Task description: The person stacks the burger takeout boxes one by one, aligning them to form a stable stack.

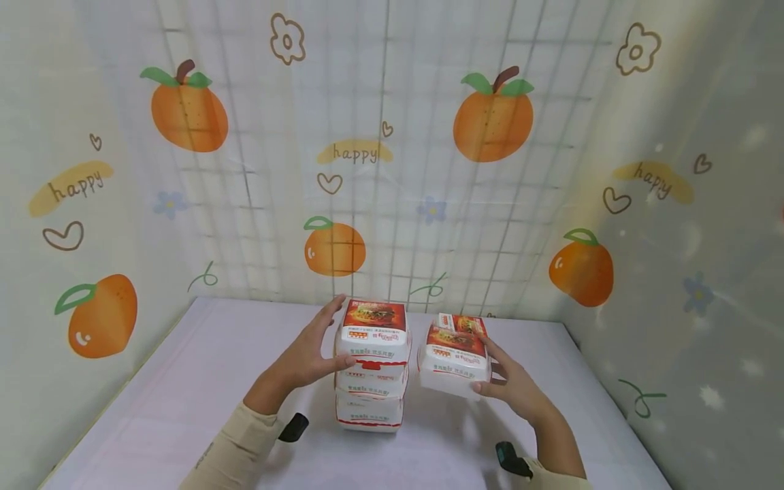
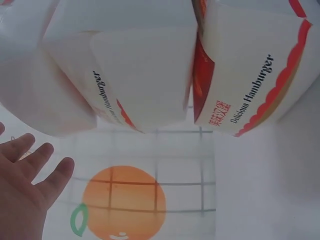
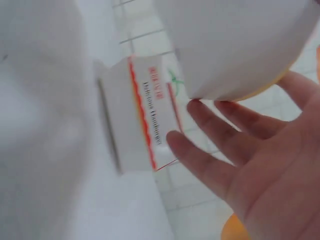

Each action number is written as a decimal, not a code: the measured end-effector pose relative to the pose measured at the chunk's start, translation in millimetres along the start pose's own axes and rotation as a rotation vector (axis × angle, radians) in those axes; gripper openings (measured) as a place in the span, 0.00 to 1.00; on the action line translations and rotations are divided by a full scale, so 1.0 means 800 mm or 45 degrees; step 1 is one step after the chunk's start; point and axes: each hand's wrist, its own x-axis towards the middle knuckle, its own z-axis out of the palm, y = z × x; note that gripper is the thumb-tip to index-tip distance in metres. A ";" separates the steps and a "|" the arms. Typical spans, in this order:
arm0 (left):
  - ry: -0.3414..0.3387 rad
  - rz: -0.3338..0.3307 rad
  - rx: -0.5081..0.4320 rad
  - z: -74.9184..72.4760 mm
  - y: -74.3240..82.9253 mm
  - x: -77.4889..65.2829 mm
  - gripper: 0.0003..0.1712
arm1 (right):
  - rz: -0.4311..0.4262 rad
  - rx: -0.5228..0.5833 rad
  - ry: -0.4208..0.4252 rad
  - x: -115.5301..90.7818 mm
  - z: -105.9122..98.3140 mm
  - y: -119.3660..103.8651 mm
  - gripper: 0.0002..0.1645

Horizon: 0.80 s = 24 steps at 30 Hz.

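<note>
A stack of three white hamburger boxes point(image 1: 371, 376) with red printed lids stands upright on the table. Beside its left side is my left hand point(image 1: 312, 350), fingers spread and thumb near the top box's front; the left wrist view shows the fingertips apart from the boxes. My right hand point(image 1: 511, 381) grips another hamburger box point(image 1: 454, 361) by its right side, thumb at the front and fingers farther back. That box hangs slightly tilted above the table, right of the stack. Behind it, partly hidden, a further hamburger box point(image 3: 142, 115) stands on the table.
The white table point(image 1: 245, 340) reaches back to a pale curtain point(image 1: 416, 184) printed with oranges and hearts, which also encloses both sides. Dark wrist-worn devices sit by the left sleeve point(image 1: 235, 442) and the right sleeve.
</note>
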 end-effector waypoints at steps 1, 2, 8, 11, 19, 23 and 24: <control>-0.005 0.003 0.001 0.000 0.001 0.001 0.59 | -0.025 0.010 0.012 -0.001 -0.002 -0.003 0.62; -0.006 0.007 0.002 0.000 0.002 0.001 0.59 | -0.045 0.020 0.020 -0.002 -0.004 -0.006 0.61; 0.009 -0.008 0.026 0.003 0.007 0.002 0.58 | -0.169 0.017 0.041 -0.008 -0.012 -0.026 0.58; 0.015 -0.007 0.039 0.006 0.008 0.003 0.58 | -0.214 0.034 0.060 -0.012 -0.019 -0.036 0.58; 0.012 0.022 0.067 0.003 0.013 0.008 0.59 | -0.285 0.029 0.093 -0.018 -0.032 -0.067 0.60; 0.029 0.046 0.076 0.000 0.013 0.010 0.58 | -0.335 0.006 0.106 -0.017 -0.036 -0.081 0.59; 0.030 0.044 0.075 0.001 0.012 0.010 0.58 | -0.346 0.011 0.107 -0.017 -0.036 -0.083 0.59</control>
